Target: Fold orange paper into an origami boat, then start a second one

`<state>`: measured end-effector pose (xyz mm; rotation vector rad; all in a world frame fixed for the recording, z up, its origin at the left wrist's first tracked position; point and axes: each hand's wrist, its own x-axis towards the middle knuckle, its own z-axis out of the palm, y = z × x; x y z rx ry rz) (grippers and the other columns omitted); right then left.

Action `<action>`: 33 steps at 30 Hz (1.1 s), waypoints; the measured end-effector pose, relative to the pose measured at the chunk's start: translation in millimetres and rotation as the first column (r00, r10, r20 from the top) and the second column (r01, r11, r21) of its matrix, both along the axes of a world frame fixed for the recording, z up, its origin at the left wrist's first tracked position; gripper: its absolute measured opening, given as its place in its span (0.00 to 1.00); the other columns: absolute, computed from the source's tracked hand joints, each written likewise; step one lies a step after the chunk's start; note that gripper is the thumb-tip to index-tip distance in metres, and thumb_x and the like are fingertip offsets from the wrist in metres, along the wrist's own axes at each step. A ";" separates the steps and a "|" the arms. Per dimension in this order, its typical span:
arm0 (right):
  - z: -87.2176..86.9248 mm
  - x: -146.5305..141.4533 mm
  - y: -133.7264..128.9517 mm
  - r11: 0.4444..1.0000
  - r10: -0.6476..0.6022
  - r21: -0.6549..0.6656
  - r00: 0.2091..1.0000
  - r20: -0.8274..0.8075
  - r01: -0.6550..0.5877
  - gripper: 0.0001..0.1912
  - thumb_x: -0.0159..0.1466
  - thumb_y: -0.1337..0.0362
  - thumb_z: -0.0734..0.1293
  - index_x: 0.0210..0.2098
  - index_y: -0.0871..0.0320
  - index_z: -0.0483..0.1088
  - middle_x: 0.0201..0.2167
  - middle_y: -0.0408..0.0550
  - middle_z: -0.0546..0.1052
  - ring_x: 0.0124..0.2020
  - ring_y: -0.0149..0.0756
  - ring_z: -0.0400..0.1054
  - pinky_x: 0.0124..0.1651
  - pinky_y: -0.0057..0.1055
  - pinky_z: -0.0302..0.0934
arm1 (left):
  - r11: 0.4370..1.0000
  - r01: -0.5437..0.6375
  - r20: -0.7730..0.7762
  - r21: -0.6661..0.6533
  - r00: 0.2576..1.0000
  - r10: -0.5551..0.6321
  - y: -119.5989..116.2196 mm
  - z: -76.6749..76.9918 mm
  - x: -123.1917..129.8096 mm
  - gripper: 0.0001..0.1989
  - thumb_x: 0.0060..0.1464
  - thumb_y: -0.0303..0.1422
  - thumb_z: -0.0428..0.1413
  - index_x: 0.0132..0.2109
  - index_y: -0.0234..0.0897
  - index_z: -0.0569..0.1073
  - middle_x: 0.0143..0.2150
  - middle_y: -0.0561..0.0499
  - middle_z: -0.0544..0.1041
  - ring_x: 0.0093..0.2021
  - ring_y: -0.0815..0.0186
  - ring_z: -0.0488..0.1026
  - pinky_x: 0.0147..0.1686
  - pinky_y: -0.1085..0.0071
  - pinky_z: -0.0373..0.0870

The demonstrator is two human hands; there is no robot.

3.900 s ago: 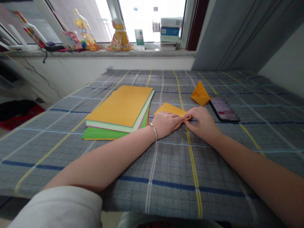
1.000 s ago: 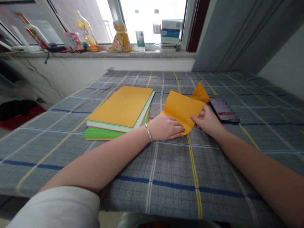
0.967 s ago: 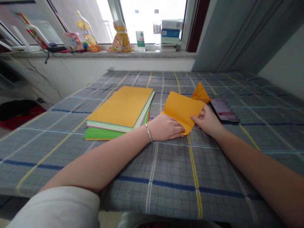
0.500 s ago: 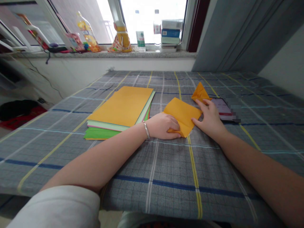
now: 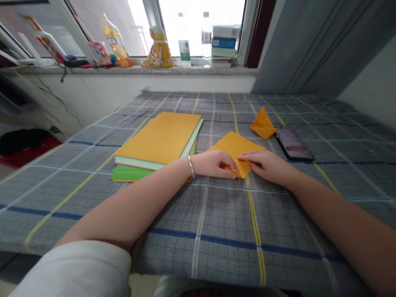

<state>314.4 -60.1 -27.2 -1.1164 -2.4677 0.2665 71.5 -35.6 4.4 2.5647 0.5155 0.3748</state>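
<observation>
Right now the left hand (image 5: 212, 163) curls closed over the near corner of the folded orange paper (image 5: 235, 144), while the right hand (image 5: 267, 163) lies open, pressing its edge.

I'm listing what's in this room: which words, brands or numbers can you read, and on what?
Nothing can be read for certain.
Green-and-white label on the clear plastic bottle: too small.
Blue-and-white cardboard boxes: too small.
Yellow-labelled plastic bottle: too small.
Black smartphone screen: pixelated.
</observation>
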 end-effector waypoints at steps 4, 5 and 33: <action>1.7 7.4 5.4 0.998 -0.006 0.067 1.000 0.009 0.005 0.15 0.62 0.68 0.62 0.44 0.52 0.78 0.42 0.46 0.81 0.45 0.42 0.73 0.52 0.44 0.66 | 0.984 0.079 -0.022 -0.161 0.996 -0.083 2.5 0.6 -0.2 0.05 0.55 0.34 0.60 0.34 0.38 0.78 0.43 0.51 0.80 0.43 0.68 0.75 0.46 0.70 0.69; 1.7 8.0 6.0 0.997 -0.008 0.082 1.000 0.003 0.008 0.15 0.61 0.68 0.62 0.42 0.52 0.78 0.41 0.46 0.81 0.44 0.42 0.73 0.51 0.44 0.66 | 0.984 0.067 -0.022 -0.167 0.997 -0.071 3.2 0.3 0.0 0.06 0.55 0.35 0.60 0.32 0.37 0.76 0.41 0.51 0.79 0.42 0.68 0.74 0.45 0.70 0.69; 4.7 -6.4 1.8 0.987 -0.131 -0.095 0.991 0.008 0.131 0.12 0.63 0.57 0.64 0.28 0.57 0.72 0.27 0.46 0.75 0.31 0.36 0.66 0.35 0.33 0.55 | 0.785 -0.563 -0.188 0.259 0.768 0.612 -1.7 -14.4 7.4 0.13 0.62 0.40 0.50 0.34 0.36 0.72 0.30 0.49 0.73 0.32 0.63 0.70 0.34 0.68 0.64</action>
